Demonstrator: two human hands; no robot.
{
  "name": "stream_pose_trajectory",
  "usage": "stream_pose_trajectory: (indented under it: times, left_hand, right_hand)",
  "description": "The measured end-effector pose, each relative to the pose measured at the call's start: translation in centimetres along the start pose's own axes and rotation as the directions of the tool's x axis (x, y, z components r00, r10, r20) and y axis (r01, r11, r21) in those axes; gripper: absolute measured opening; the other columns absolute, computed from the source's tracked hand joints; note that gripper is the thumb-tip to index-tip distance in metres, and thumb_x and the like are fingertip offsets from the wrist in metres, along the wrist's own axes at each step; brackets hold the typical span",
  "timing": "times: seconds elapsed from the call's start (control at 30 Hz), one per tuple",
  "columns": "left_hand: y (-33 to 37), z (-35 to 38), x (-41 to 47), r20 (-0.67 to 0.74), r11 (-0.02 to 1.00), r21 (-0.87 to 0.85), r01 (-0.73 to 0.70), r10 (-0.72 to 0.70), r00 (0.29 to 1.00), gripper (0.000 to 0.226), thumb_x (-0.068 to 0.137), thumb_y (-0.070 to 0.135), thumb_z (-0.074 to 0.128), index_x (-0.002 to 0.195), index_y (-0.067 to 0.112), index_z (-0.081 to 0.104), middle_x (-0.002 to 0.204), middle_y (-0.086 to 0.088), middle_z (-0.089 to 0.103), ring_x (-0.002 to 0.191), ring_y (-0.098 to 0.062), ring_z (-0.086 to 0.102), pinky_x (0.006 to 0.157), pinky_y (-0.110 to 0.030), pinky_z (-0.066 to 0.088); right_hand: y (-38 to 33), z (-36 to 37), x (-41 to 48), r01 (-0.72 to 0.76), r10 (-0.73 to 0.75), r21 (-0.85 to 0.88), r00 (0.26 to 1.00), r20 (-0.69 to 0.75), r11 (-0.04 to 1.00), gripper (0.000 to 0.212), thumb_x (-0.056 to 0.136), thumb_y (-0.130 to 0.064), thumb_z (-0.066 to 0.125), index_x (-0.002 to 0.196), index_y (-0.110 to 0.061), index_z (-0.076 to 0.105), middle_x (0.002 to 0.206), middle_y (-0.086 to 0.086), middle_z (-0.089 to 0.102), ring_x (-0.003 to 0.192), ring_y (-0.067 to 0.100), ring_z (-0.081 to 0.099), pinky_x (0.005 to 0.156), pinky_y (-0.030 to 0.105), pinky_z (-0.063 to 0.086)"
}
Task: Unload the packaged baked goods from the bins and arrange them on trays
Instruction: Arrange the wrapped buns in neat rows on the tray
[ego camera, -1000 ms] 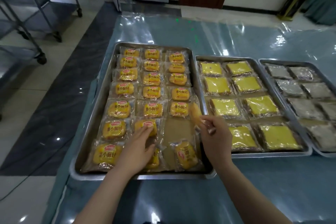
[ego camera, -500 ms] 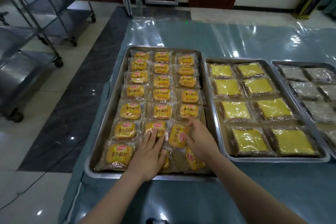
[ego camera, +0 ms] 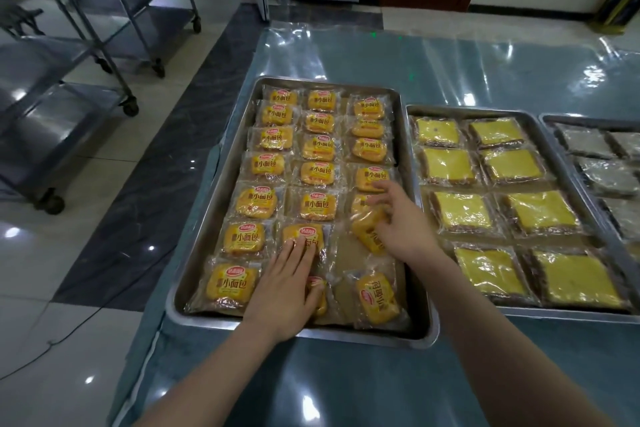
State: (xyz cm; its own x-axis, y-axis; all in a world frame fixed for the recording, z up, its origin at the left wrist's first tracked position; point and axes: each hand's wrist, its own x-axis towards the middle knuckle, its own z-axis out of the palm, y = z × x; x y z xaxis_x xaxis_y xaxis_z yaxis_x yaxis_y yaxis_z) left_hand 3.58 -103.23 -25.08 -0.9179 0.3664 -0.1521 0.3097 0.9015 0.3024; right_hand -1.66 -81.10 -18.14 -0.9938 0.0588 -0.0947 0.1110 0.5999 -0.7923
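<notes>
We find the tray (ego camera: 363, 333) nearly full; its near right column is unsettled. Right hand (ego camera: 401, 222) grips a tilted bun packet (ego camera: 369, 230) there; left hand (ego camera: 287, 288) presses flat-fingered on a middle-column packet (ego camera: 303, 236)

The left forearm (ego camera: 225, 367) comes in from 7 o'clock and the right forearm (ego camera: 485, 322) from 5 o'clock, both bare. The left hand (ego camera: 287, 284) lies palm down, fingers straight and together, pointing to 12 o'clock. The right hand (ego camera: 403, 224), at its 2 o'clock, curls thumb and fingers round a tilted bread packet (ego camera: 365, 230), index finger stretched further out.
</notes>
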Motion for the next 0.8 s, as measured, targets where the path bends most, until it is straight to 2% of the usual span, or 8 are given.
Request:
stream_pose_trajectory:
  times: [0.1,0.17,0.3,0.37,0.5,0.67,0.73,0.8]
  left_hand:
    - [0.0,0.0,0.0,0.002,1.0,0.006,0.001,-0.001,1.0,0.069,0.093,0.06,0.018,0.142,0.033,-0.022,0.152,0.01,-0.025,0.136,-0.007,-0.029,0.108,-0.028,-0.016]
    - [0.0,0.0,-0.1,-0.001,1.0,0.008,-0.001,0.001,1.0,0.071,0.091,0.061,0.018,0.141,0.033,-0.024,0.15,0.01,-0.03,0.135,-0.006,-0.031,0.109,-0.028,-0.015]
    - [0.0,0.1,0.0,0.007,1.0,0.012,0.003,-0.003,1.0,0.073,0.092,0.061,0.02,0.142,0.031,-0.024,0.15,0.008,-0.033,0.135,-0.007,-0.031,0.108,-0.027,-0.016]
    - [0.0,0.1,0.0,0.018,1.0,0.02,-0.004,0.003,1.0,0.071,0.093,0.06,0.02,0.143,0.031,-0.021,0.151,0.007,-0.031,0.136,-0.009,-0.03,0.107,-0.028,-0.017]
    - [-0.1,0.0,0.1,0.037,1.0,0.027,-0.005,0.004,0.999,0.07,0.093,0.061,0.02,0.147,0.031,-0.013,0.151,0.006,-0.029,0.136,-0.01,-0.029,0.108,-0.029,-0.015]
    - [-0.1,0.1,0.2,0.046,1.0,0.013,-0.001,0.0,0.999,0.069,0.093,0.061,0.022,0.147,0.034,-0.011,0.152,0.007,-0.029,0.137,-0.01,-0.028,0.108,-0.029,-0.013]
    - [-0.2,0.0,0.3,0.047,1.0,0.015,-0.003,0.002,0.999,0.069,0.093,0.06,0.022,0.148,0.034,-0.011,0.152,0.006,-0.029,0.137,-0.01,-0.028,0.109,-0.03,-0.013]
    - [-0.2,0.0,0.3,0.051,1.0,0.014,-0.004,0.003,0.999,0.069,0.093,0.06,0.022,0.148,0.034,-0.01,0.152,0.006,-0.029,0.137,-0.01,-0.028,0.108,-0.029,-0.013]
  right_hand:
    - [-0.1,1.0,0.4,0.124,-0.066,-0.373,0.984,0.166,0.92,0.077,0.082,-0.005,0.056,0.146,-0.035,0.025,0.14,-0.005,0.049,0.121,0.02,0.05,0.106,0.046,0.035]
    - [0.5,2.3,-0.4,0.163,-0.126,-0.514,0.986,0.105,0.842,0.069,0.086,-0.012,0.057,0.145,-0.033,0.029,0.152,-0.004,0.032,0.138,0.019,0.03,0.112,0.048,0.022]
    - [1.7,5.2,-2.8,0.15,-0.126,-0.587,0.989,0.082,0.796,0.055,0.089,-0.034,0.059,0.14,-0.028,0.039,0.147,0.001,0.035,0.134,0.023,0.032,0.107,0.044,0.033]
    - [2.1,5.9,-3.3,0.15,-0.107,-0.596,0.988,0.107,0.789,0.056,0.09,-0.025,0.06,0.141,-0.029,0.038,0.148,0.001,0.034,0.136,0.024,0.029,0.107,0.044,0.032]
    - [3.0,3.9,-2.7,0.119,-0.114,-0.59,0.992,0.045,0.799,0.051,0.083,-0.001,0.058,0.128,-0.027,0.057,0.134,0.002,0.05,0.124,0.023,0.042,0.102,0.039,0.038]
    - [3.4,1.8,-2.4,0.167,-0.08,-0.511,0.979,0.187,0.843,0.04,0.089,-0.013,0.055,0.126,-0.026,0.059,0.135,-0.003,0.049,0.124,0.019,0.041,0.103,0.039,0.037]
    - [3.5,1.8,-3.1,0.126,-0.09,-0.471,0.991,0.098,0.873,0.034,0.089,-0.019,0.058,0.122,-0.024,0.061,0.129,-0.003,0.051,0.116,0.017,0.046,0.096,0.034,0.042]
    - [3.7,1.6,-4.1,0.025,-0.037,-0.458,0.999,-0.016,0.889,0.023,0.088,-0.02,0.059,0.11,-0.024,0.061,0.116,-0.003,0.053,0.095,0.011,0.051,0.078,0.026,0.045]
